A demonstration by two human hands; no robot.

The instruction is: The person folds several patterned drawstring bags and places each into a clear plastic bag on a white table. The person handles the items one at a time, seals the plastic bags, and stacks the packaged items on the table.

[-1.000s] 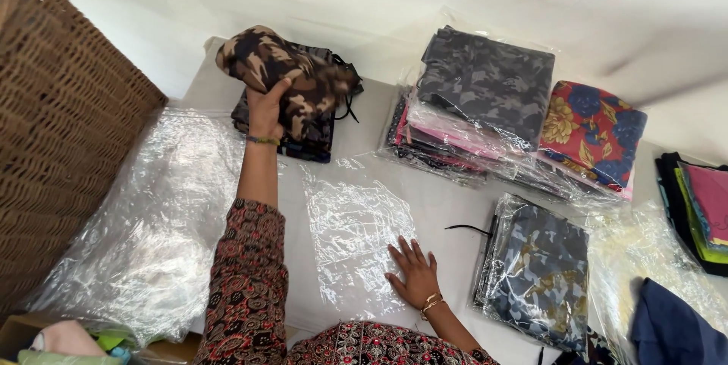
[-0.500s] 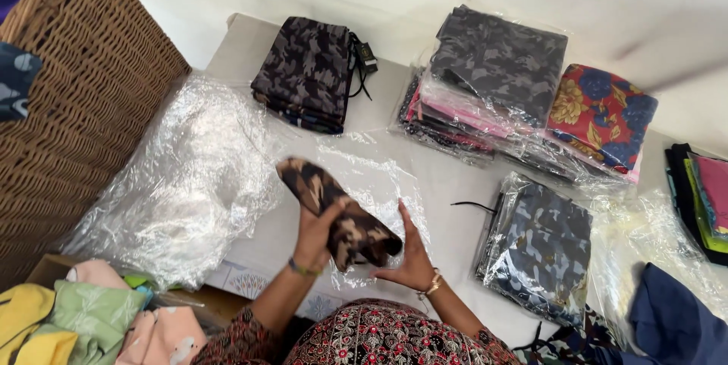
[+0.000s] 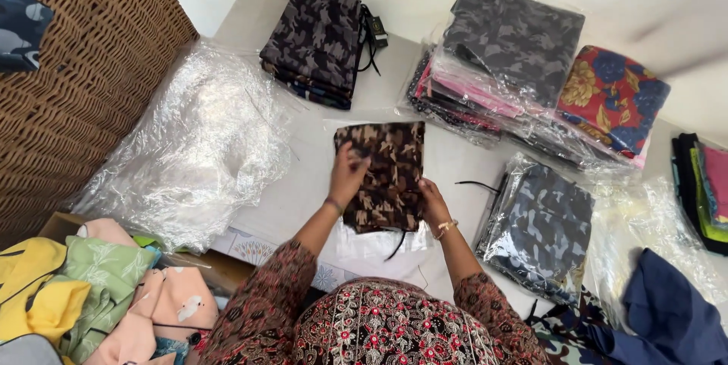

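Hidden: clear bag mostly under brown cloth; its cord end unclear | Count: one brown cloth, two hands, one dark stack behind | Grip: left hand and right hand pinch cloth's side edges; cloth flat on bench between them

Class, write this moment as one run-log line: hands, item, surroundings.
left hand: on brown camo cloth | right hand: on same cloth | cloth: flat on clear bag | beside: bagged stacks, wicker basket
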